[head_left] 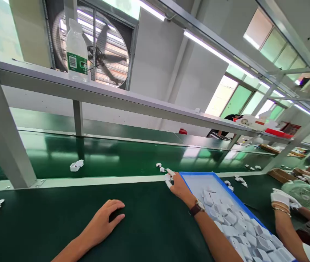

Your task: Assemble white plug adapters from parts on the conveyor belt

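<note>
The green belt [111, 156] is carrying small white parts. Beside the blue tray [195, 179] of white pieces [233, 222], the right hand [180, 187] is reaching out, fingers spread and ungripped, touching a part [167, 177] at the rail. The left hand [101, 222] is resting loosely curled, empty. Picking likely needs a pinch; a co-worker's gloved hand [281, 199] is working nearby.

The left hand [104, 222] is resting palm down on the green table [149, 225], fingers curled and holding nothing. The right hand [178, 186], with a wristwatch [197, 208] on its wrist, is reaching out to the table's far edge, its white-capped fingertips [170, 172] touching small white parts [161, 167] beside the conveyor belt [116, 156]. Just right of it, a blue tray [195, 176] is lying heaped with white plastic pieces [239, 229]. A co-worker's gloved hand [281, 198] is working further right. A water bottle [76, 47] is standing on the upper shelf [133, 102].
</note>
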Demonstrator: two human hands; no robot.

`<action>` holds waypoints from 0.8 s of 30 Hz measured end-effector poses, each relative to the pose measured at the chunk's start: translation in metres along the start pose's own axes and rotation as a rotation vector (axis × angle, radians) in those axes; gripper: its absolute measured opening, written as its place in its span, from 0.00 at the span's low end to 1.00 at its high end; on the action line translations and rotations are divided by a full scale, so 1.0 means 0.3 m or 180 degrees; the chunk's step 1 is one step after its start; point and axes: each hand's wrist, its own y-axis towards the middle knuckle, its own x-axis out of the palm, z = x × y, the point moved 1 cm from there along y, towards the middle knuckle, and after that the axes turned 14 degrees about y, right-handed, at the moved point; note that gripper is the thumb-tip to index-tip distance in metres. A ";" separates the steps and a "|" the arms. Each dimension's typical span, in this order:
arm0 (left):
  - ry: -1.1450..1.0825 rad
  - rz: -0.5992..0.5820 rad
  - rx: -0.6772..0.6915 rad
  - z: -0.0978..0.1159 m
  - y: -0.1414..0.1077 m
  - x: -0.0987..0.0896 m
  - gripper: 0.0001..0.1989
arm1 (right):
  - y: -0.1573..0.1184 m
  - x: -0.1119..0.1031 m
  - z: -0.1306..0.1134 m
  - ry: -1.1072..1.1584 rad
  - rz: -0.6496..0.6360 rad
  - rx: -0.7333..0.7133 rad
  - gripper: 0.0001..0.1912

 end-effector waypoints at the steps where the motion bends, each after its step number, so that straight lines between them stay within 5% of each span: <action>1: -0.0037 0.0051 -0.0076 0.007 -0.002 0.000 0.20 | -0.012 0.070 -0.030 0.0203 -0.0243 -0.0039 0.17; 4: -0.0191 0.0255 -0.0180 0.026 -0.020 -0.003 0.33 | -0.059 0.288 -0.160 0.0857 -0.0957 -0.0209 0.25; 7: -0.0193 0.0424 -0.0099 0.025 -0.054 -0.006 0.21 | -0.066 0.416 -0.244 0.1303 -0.1287 -0.0017 0.24; 11: 0.0010 0.0497 -0.0055 -0.006 -0.093 0.005 0.15 | 0.059 0.404 -0.148 0.0897 -0.0687 0.0529 0.22; 15: 0.0110 0.0383 -0.0174 -0.029 -0.089 0.036 0.22 | 0.217 0.328 0.046 0.0360 0.0167 0.1158 0.25; 18: 0.0142 0.0365 -0.0255 -0.034 -0.078 0.047 0.29 | 0.272 0.303 0.126 0.0308 0.0411 0.1461 0.23; 21: 0.0132 0.0739 -0.0231 -0.020 -0.076 0.020 0.28 | 0.272 0.321 0.119 0.0569 0.0411 0.1405 0.22; 24: -0.0100 0.1160 -0.0286 0.017 -0.075 -0.032 0.22 | 0.214 0.379 0.030 0.1047 0.0210 0.1102 0.25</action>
